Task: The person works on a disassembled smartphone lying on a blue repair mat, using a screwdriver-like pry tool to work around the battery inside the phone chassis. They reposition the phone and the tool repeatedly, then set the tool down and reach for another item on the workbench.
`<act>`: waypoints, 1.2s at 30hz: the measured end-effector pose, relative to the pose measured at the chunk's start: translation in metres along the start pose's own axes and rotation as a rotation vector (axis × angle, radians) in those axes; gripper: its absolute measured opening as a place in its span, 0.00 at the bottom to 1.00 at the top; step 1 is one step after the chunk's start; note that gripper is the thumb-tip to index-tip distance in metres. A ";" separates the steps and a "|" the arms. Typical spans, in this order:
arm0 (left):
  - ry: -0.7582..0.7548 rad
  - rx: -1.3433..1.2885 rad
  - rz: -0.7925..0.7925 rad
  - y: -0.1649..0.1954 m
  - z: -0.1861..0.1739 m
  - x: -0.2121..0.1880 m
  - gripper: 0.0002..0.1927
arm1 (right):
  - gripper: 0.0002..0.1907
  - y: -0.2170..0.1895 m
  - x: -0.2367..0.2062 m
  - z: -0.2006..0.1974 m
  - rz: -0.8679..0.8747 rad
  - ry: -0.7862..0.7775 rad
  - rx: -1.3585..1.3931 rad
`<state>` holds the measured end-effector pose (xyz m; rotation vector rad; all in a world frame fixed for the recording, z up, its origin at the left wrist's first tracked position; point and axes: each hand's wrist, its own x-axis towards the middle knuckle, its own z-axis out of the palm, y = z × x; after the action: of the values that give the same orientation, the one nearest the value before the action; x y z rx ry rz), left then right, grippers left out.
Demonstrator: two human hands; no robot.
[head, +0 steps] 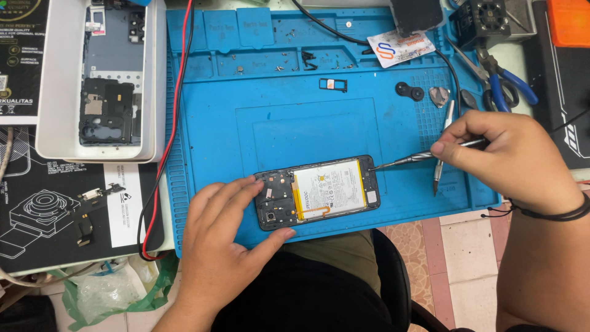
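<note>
On the blue mat [258, 117] the opened phone [317, 191] is pinned by the spread left hand [224, 237], while a screwdriver [409, 158], pinched in the right hand [510, 157], is aimed at its end screw, so steady pressing seems needed.

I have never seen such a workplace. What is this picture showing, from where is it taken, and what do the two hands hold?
The one picture comes from a camera worn on a person's head, looking down at that person's own bare hands. On the blue work mat lies an opened phone with its back removed, so the pale battery shows. The left hand presses on the phone's end and steadies it. The right hand holds a thin screwdriver, its tip at the phone's other end. Nearby are a white tray with phone parts and blue-handled pliers.
</note>
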<state>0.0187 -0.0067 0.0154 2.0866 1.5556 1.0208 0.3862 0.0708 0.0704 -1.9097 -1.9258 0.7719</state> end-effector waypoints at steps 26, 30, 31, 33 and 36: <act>-0.014 0.007 -0.010 0.001 0.000 0.000 0.34 | 0.11 -0.005 -0.005 0.000 -0.019 0.043 -0.092; -0.008 0.006 -0.006 0.001 0.000 -0.001 0.34 | 0.13 -0.010 -0.007 0.001 -0.059 0.083 -0.172; -0.005 0.006 -0.002 0.001 0.000 -0.001 0.34 | 0.13 -0.011 -0.007 0.001 -0.061 0.086 -0.170; -0.002 0.004 0.001 0.000 0.000 -0.001 0.34 | 0.13 -0.013 -0.008 0.001 -0.065 0.091 -0.164; 0.001 -0.001 -0.003 0.000 0.000 -0.001 0.34 | 0.13 -0.014 -0.008 0.002 0.025 0.086 -0.196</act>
<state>0.0188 -0.0077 0.0150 2.0828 1.5573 1.0220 0.3739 0.0631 0.0784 -2.0465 -1.9918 0.5142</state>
